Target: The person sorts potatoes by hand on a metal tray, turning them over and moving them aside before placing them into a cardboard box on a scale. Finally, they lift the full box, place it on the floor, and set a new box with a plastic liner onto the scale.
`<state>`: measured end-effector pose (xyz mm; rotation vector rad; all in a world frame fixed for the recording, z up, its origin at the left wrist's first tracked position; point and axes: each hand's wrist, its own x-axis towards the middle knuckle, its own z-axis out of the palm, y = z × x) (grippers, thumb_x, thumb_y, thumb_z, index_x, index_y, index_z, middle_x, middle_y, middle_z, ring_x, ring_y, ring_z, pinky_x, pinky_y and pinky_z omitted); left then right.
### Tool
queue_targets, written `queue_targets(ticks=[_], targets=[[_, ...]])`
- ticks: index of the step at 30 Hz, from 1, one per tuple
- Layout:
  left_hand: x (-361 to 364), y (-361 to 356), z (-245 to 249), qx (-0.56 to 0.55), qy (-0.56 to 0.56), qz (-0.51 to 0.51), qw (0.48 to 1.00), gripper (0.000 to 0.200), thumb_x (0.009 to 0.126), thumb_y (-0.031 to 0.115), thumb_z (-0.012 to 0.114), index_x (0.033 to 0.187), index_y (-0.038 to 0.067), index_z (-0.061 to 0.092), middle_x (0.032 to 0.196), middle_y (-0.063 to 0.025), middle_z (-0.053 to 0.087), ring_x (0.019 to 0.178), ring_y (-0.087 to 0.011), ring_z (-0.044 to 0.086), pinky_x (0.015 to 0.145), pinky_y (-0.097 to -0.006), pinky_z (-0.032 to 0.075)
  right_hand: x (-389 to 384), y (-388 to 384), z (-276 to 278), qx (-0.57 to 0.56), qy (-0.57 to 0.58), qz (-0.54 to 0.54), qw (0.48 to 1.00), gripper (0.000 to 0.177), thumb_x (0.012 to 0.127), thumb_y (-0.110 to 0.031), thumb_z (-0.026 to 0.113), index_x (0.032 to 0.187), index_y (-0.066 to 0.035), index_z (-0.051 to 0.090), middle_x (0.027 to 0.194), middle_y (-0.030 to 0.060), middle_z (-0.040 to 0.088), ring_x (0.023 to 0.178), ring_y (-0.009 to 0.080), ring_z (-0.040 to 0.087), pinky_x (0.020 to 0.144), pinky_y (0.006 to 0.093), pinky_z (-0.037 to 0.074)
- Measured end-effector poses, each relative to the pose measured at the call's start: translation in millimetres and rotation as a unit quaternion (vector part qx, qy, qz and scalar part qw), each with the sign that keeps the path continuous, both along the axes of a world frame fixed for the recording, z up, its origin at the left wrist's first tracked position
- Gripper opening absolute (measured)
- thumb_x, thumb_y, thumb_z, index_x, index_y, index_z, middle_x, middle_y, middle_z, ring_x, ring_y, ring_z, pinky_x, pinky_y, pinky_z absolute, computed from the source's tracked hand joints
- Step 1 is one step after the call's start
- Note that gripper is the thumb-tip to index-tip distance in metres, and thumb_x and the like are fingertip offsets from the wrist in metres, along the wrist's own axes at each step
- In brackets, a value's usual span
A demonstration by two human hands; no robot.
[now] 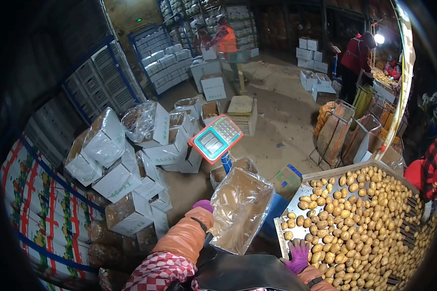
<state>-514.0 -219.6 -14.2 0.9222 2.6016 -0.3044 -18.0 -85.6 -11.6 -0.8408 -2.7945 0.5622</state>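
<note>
My left hand (202, 204), in a purple glove with an orange sleeve, grips the left edge of a cardboard box lined with a clear plastic bag (240, 208). The box is tilted and looks empty. My right hand (298, 255), also in a purple glove, rests with its fingers spread on the near left corner of a metal sorting table (282, 232). Its fingertips touch the nearest of the many yellow potatoes (364, 218) piled on the table. It holds nothing.
A scale with a teal and red display (216, 138) stands on a blue post behind the box. Plastic-lined white boxes (126, 165) are piled at left. Other people in red and orange (357, 56) work farther back. Another person's red sleeve (425, 172) is at right.
</note>
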Motion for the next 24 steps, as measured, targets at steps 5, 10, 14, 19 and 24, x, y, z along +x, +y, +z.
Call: queue_targets(ticks=[5,10,14,19,24], targets=[[1.9,-8.6,-0.6,0.003,-0.001,0.005,1.0,0.04,0.078,0.042,0.069,0.108,0.018,0.068,0.107,-0.013,0.069,0.099,-0.0359,0.065,0.082,-0.0475,0.051,0.8,-0.5,-0.8,-0.005,0.002,0.001,1.0,0.085,0.064,-0.055,0.077,0.13,-0.006,0.053,0.14,0.0192,0.042,0.134,0.044,0.029,0.109,0.0636,0.016],[3.2,-13.9,-0.6,0.004,-0.002,0.007,1.0,0.04,0.078,0.042,0.069,0.109,0.017,0.068,0.108,-0.013,0.069,0.099,-0.0359,0.065,0.082,-0.0475,0.051,0.0,0.0,2.2,-0.015,-0.011,-0.002,1.0,0.085,0.064,-0.054,0.077,0.131,-0.006,0.053,0.14,0.0192,0.041,0.135,0.0438,0.029,0.111,0.0623,0.015],[4.0,-18.6,-2.0,0.006,-0.003,0.013,1.0,0.04,0.078,0.042,0.069,0.109,0.017,0.068,0.108,-0.0131,0.068,0.099,-0.036,0.065,0.082,-0.0475,0.051,0.2,1.3,9.5,-0.032,-0.023,-0.005,0.999,0.086,0.064,-0.053,0.077,0.132,-0.007,0.052,0.141,0.0189,0.041,0.135,0.0437,0.028,0.112,0.0603,0.015],[4.1,-25.4,-5.6,0.004,-0.005,0.015,1.0,0.04,0.078,0.042,0.069,0.109,0.017,0.067,0.108,-0.0132,0.068,0.099,-0.036,0.065,0.083,-0.0474,0.051,1.9,5.0,7.2,-0.059,-0.029,-0.004,0.998,0.086,0.065,-0.053,0.076,0.133,-0.008,0.051,0.141,0.0194,0.04,0.135,0.0439,0.029,0.113,0.0589,0.015],[3.3,-29.0,-6.9,0.003,-0.004,0.019,1.0,0.041,0.078,0.042,0.069,0.11,0.017,0.067,0.108,-0.0132,0.068,0.099,-0.0361,0.065,0.083,-0.0474,0.051,0.0,7.3,9.7,-0.08,-0.039,0.002,0.996,0.084,0.065,-0.053,0.076,0.132,-0.008,0.051,0.14,0.0199,0.041,0.134,0.0442,0.03,0.112,0.0591,0.016]])
